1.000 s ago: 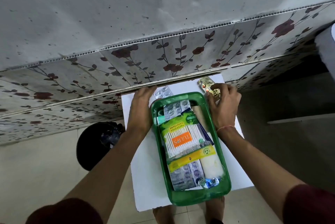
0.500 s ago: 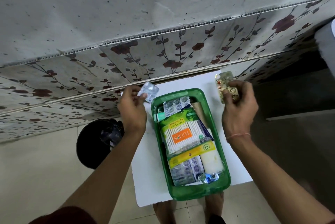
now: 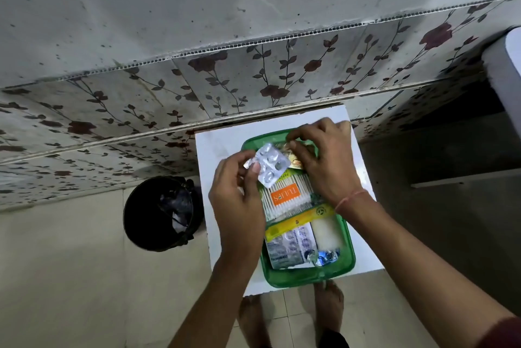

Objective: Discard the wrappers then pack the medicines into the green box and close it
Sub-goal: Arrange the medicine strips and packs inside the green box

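While "TULIPS" pack (image 3: 284,197) shows, left grip (image 3: 239,195) pinches silver strip (image 3: 268,165), right grip (image 3: 324,161) gold strip (image 3: 293,156).

Left hand (image 3: 236,201) pinch grip, right hand (image 3: 324,161) curled, fingertips pinched; forearms converging.

An orange label reading "TULIPS" stands on the cotton swab pack (image 3: 284,198) inside the green box (image 3: 307,277). Print on the blister strips (image 3: 290,249) nearer the box's near end is too small to read.
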